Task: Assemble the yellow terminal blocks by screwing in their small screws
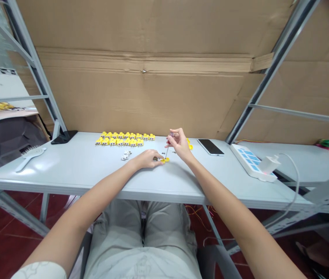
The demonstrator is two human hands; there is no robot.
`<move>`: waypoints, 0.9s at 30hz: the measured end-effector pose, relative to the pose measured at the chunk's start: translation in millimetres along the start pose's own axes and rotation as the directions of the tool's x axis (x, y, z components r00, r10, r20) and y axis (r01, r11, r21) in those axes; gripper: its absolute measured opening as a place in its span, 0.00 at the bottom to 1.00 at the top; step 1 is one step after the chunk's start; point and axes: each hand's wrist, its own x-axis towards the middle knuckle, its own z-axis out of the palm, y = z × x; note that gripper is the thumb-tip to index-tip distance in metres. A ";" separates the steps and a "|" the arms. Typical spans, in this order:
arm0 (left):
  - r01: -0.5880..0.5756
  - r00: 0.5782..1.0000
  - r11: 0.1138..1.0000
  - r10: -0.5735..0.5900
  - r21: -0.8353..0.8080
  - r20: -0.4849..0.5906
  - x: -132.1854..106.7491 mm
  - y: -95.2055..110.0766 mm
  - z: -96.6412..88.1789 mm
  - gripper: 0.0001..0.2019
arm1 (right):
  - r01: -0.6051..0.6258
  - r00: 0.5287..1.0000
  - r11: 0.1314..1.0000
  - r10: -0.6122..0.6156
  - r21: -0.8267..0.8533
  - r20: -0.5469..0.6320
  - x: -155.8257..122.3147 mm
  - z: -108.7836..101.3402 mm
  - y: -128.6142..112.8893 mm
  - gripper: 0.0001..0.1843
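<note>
A small yellow part (163, 160) lies flat on the white table (65, 164), just right of centre, its long axis running roughly left to right, with a metal end (155, 159) pointing left. The left hand (147, 159) rests over it, fingers curled and closed on the part. The right hand (180, 144) is raised just beside the left, not touching it, pinching a slim screwdriver (167, 147) between thumb and fingertips, other fingers partly open. The shaft stands nearly upright, tilted slightly, its tip pointing down at the yellow part; contact cannot be confirmed. Tiny dark screws (173, 152) lie nearby. Behind stands a double row of yellow assemblies (125, 139); two white parts (126, 155) lie left of the hands. A smartphone (211, 147) lies to the right.
</note>
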 end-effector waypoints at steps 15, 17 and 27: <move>0.006 1.000 1.000 -0.006 0.016 0.000 -0.2 -0.3 0.7 0.13 | 0.000 0.999 1.000 0.000 -0.015 0.033 -0.7 1.9 -3.5 0.22; 0.013 1.000 1.000 -0.013 0.007 -0.001 -0.2 -0.4 0.7 0.13 | 0.020 1.000 0.999 -0.020 -0.036 -0.006 -0.8 1.0 -4.2 0.23; 0.023 1.000 1.000 -0.023 0.002 0.010 0.6 -0.3 1.3 0.14 | 0.010 0.999 1.000 -0.011 -0.030 -0.037 -0.4 -2.7 -2.9 0.24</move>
